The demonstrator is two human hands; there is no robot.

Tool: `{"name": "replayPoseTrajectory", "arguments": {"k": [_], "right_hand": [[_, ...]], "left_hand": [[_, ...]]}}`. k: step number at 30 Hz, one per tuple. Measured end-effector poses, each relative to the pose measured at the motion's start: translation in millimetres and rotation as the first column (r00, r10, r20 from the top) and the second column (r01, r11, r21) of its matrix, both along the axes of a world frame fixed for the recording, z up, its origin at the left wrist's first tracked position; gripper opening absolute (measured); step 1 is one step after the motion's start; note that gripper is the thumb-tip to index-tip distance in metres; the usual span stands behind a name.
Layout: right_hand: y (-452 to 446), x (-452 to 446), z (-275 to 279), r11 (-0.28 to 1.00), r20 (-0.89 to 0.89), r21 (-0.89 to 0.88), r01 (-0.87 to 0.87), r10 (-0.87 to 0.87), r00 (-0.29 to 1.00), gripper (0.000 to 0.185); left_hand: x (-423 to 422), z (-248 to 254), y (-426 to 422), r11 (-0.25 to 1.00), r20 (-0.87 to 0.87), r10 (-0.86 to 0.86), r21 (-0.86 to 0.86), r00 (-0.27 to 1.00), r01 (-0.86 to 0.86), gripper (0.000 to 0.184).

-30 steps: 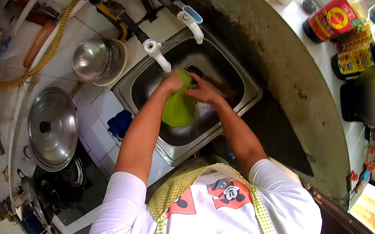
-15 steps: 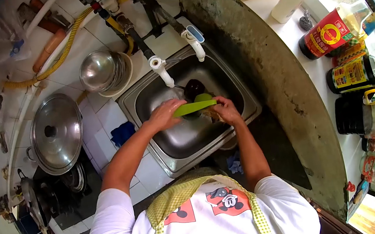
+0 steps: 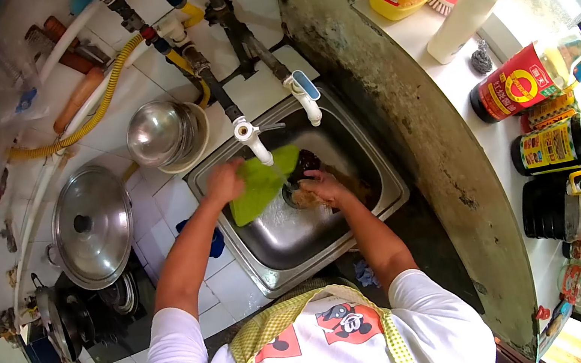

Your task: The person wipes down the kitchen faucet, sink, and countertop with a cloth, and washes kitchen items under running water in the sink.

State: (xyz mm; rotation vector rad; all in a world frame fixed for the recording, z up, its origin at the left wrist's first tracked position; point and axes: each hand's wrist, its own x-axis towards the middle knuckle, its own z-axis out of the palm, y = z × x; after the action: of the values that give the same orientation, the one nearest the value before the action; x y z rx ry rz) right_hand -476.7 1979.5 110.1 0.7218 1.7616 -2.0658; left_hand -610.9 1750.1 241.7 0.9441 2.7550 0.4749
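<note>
A: Head view: where is the green sheet [image 3: 257, 187]?

B: It is slanting within the sink [image 3: 287, 254], mid-frame, near the running tap [image 3: 249, 133]. The left hand [image 3: 225, 183] is apparently gripping its left edge; the right hand [image 3: 323, 187] is clasping a tan wad [image 3: 303, 198].

A: How is it handling?

B: Being thin, it is probably proving light, bendable and slippery when wet; opposite edges are likely offering the surest hold.

A: And the containers?

B: Upper left, a pale basin [image 3: 203, 130] is holding metal bowls [image 3: 155, 134]; at left, a lid [image 3: 99, 242] is hiding any contents; at right, a bottle [image 3: 547, 147] is standing among others.
</note>
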Motion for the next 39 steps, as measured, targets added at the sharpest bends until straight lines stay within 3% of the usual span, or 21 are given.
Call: {"name": "replayPoseTrajectory", "arguments": {"k": [1,3,7,9,10,13,14,15,17,18,20,23,24,25,27,29,32,34,36,38,39], "right_hand": [[8,-2,-1,1.0,0.007,0.001,0.002,-0.002,1.0,0.037],[23,-1,7,0.986,0.051,-0.164,0.035,-0.027,0.998,0.037],[47,11,-4,0.936,0.079,-0.317,0.155,-0.137,0.987,0.034],[51,16,13,0.928,0.103,-0.226,0.298,-0.281,0.954,0.032],[56,18,7,0.927,0.103,-0.225,0.3,-0.283,0.954,0.032],[69,23,0,0.938,0.076,-0.248,0.244,-0.233,0.97,0.03],[70,24,20,0.936,0.087,-0.211,0.283,-0.27,0.959,0.029],[71,25,31,0.931,0.097,-0.173,0.323,-0.31,0.946,0.029],[73,27,27,0.922,0.102,-0.16,0.352,-0.339,0.935,0.028],[75,28,25,0.913,0.114,-0.147,0.38,-0.365,0.924,0.028],[81,32,11,0.927,0.106,-0.136,0.349,-0.336,0.936,0.029],[83,27,21,0.943,0.109,-0.058,0.328,-0.321,0.941,0.031],[81,29,29,0.939,0.118,0.009,0.343,-0.342,0.932,0.033],[79,33,29,0.94,0.146,0.007,0.342,-0.34,0.929,0.033],[81,30,23,0.954,0.129,0.045,0.297,-0.3,0.945,0.033],[84,26,27,0.959,0.137,0.055,0.279,-0.284,0.949,0.03],[82,24,35,0.979,0.1,0.128,0.159,-0.173,0.98,0.028],[79,22,34,0.919,-0.025,0.107,0.38,-0.38,0.925,0.021],[84,17,36,0.936,0.017,0.139,0.325,-0.33,0.944,0.021],[90,16,39,0.953,0.068,0.169,0.252,-0.266,0.962,0.022],[93,13,41,0.951,0.14,0.302,0.058,-0.104,0.985,0.024]], "left_hand": [[-11,2,7,1.0,0.007,-0.002,0.001,1.0,0.002,0.031],[-22,40,33,0.963,-0.054,0.063,-0.258,0.997,-0.075,0.031],[-27,53,70,0.965,-0.041,0.089,-0.244,0.995,-0.096,0.031],[-18,52,80,0.96,-0.135,-0.278,-0.074,0.951,0.27,0.03],[-18,51,85,0.897,-0.35,-0.44,-0.22,0.827,0.384,0.037],[-27,71,98,0.874,-0.287,-0.466,-0.293,0.837,0.387,0.042],[-49,45,88,0.894,-0.303,-0.446,-0.114,0.842,0.433,0.043],[-60,53,95,0.863,-0.255,-0.492,-0.27,0.832,0.428,0.042],[-92,37,98,0.908,-0.249,-0.339,0.164,0.907,0.384,0.034],[-103,32,103,0.906,-0.251,-0.342,0.168,0.906,0.389,0.034],[-124,24,111,0.9,-0.257,-0.154,0.363,0.954,0.243,0.02],[-166,-10,116,0.858,-0.378,-0.187,0.387,0.907,0.338,0.015],[-168,-14,120,0.878,-0.252,-0.103,0.431,0.962,0.207,0.016],[-171,-17,122,0.884,-0.225,-0.106,0.425,0.969,0.195,0.016],[-180,-20,129,0.976,-0.353,-0.078,0.165,0.932,0.144,0.021],[-172,3,134,0.993,-0.306,-0.024,0.106,0.952,0.059,0.024],[-177,-16,132,0.996,-0.272,0.087,-0.004,0.958,-0.092,0.031],[-185,-33,127,0.987,-0.27,0.131,-0.059,0.954,-0.152,0.035],[-184,-42,116,0.993,-0.361,0.084,0.106,0.929,-0.048,0.039],[-161,-26,104,0.987,-0.371,0.062,0.161,0.927,-0.002,0.037],[-148,-18,98,0.972,-0.4,0.053,0.23,0.915,0.044,0.038]]}}
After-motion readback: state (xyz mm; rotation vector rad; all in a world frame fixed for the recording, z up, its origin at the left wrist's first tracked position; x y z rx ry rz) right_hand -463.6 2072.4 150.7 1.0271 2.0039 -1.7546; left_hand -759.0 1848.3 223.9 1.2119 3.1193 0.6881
